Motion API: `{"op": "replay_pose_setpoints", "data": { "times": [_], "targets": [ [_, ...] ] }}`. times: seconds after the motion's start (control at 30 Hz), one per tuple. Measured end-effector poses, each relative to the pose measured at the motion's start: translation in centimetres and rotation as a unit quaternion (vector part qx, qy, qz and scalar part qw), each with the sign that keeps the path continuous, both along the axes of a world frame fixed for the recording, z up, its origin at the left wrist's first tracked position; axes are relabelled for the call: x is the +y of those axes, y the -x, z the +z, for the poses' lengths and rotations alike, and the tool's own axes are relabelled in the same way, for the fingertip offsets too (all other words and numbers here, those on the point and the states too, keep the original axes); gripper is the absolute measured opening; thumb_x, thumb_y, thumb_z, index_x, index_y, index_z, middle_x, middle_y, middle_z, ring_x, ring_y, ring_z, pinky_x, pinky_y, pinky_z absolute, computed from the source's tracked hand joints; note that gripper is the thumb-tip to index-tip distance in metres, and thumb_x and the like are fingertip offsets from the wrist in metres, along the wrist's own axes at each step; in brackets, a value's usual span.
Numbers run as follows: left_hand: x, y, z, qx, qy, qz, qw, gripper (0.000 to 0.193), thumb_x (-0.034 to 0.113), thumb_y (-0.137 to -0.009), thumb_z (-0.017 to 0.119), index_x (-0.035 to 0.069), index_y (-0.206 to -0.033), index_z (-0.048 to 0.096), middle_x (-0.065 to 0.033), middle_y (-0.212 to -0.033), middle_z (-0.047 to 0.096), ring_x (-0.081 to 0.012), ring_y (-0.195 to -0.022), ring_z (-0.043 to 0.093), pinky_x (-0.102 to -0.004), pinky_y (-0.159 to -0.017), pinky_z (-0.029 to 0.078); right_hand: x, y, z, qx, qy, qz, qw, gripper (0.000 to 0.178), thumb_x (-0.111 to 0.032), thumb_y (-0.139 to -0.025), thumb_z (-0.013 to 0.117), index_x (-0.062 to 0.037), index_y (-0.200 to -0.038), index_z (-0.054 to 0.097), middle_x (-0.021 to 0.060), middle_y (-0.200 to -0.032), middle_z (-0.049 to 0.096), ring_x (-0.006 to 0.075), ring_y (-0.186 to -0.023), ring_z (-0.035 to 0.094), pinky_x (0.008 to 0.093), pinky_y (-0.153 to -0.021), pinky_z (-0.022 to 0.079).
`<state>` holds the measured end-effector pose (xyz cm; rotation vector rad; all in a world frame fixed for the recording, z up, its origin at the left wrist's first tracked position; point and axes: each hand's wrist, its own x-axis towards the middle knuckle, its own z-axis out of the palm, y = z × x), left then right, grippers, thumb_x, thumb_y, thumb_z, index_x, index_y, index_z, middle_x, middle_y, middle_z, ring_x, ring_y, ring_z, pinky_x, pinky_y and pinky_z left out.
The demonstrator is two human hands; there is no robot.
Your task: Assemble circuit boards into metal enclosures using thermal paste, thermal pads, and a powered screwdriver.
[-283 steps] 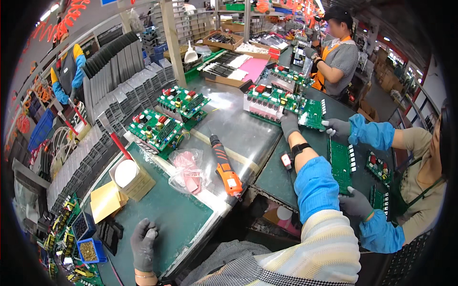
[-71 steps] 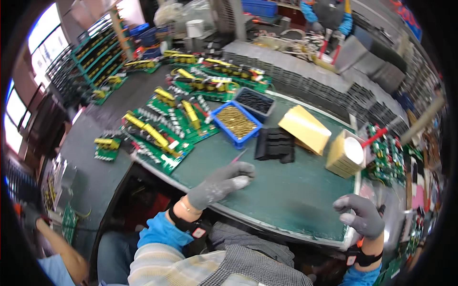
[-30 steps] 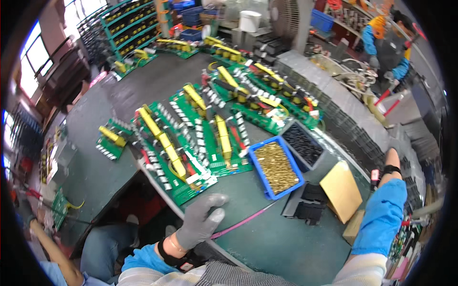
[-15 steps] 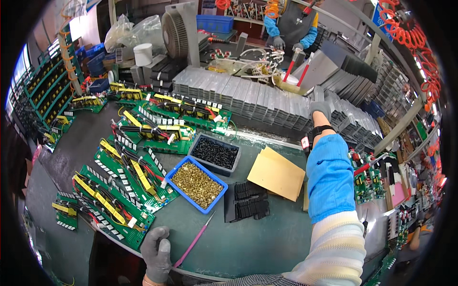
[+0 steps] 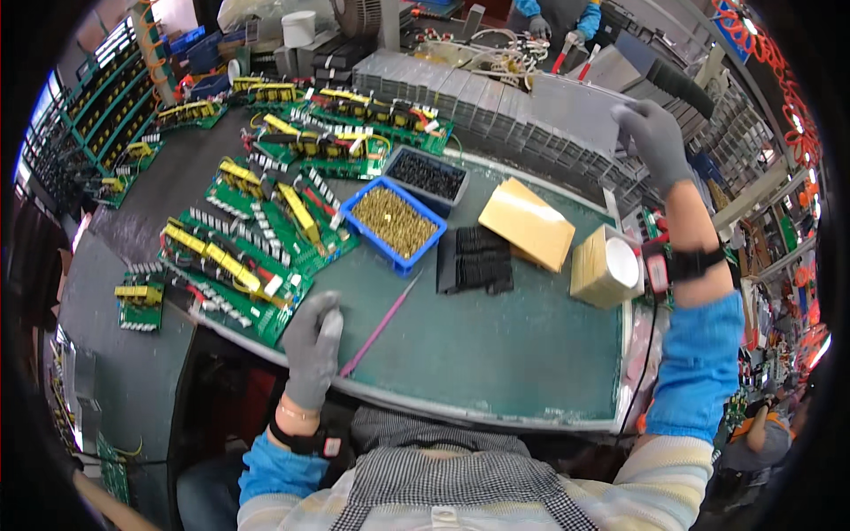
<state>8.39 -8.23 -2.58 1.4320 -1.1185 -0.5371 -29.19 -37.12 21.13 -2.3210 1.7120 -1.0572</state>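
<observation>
My right hand (image 5: 655,142), in a grey glove, grips the right edge of a flat grey metal panel (image 5: 575,111). The panel is tilted above a long row of grey metal channel pieces (image 5: 460,96). At the front edge of the bench my gloved left hand (image 5: 312,345) holds nothing, its fingers loosely bent and the thumb apart. Beside it lies a thin purple-handled tool (image 5: 381,327). Green circuit boards (image 5: 239,274) with yellow parts and bundled wires lie to its left.
A blue bin of brass-coloured hardware (image 5: 354,205) and a dark bin of black screws (image 5: 465,188) stand mid-bench. Nearby are black pads (image 5: 474,259), tan sheets (image 5: 529,221) and a tan stack with a white roll (image 5: 602,270). A co-worker (image 5: 558,22) stands across the bench.
My right hand has lifted the grey panel off the row and drawn it nearer. The view has tilted down, bringing my apron and the tan stack into sight. My left hand stays by the bench edge.
</observation>
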Motion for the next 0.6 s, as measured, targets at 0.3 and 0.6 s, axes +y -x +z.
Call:
{"op": "replay_pose_setpoints", "data": {
  "times": [0.3, 0.6],
  "targets": [
    [0.0, 3.6, 2.0, -0.126, 0.083, -0.1, 0.983, 0.026, 0.01, -0.087, 0.069, 0.0, -0.111, 0.065, -0.0145, -0.105, 0.067, -0.027, -0.098, 0.066, -0.0342, -0.088, 0.051, 27.2, 1.6, -9.1, -0.137, -0.104, 0.112, 0.979, 0.049, -0.018, -0.081, 0.073, 0.0055, -0.122, 0.059, 0.0111, -0.106, 0.066, 0.0162, -0.094, 0.066, 0.0305, -0.086, 0.054],
    [0.5, 12.4, 4.4, -0.111, 0.028, -0.364, 0.924, 0.035, 0.017, -0.089, 0.068, 0.0, -0.119, 0.062, -0.013, -0.114, 0.064, -0.0222, -0.107, 0.062, -0.0335, -0.094, 0.048, 31.3, 5.2, -15.6, -0.092, -0.045, 0.069, 0.992, 0.046, -0.009, -0.077, 0.074, 0.0051, -0.117, 0.057, 0.0163, -0.111, 0.064, 0.0229, -0.095, 0.07, 0.0316, -0.082, 0.057]
  ]
}}
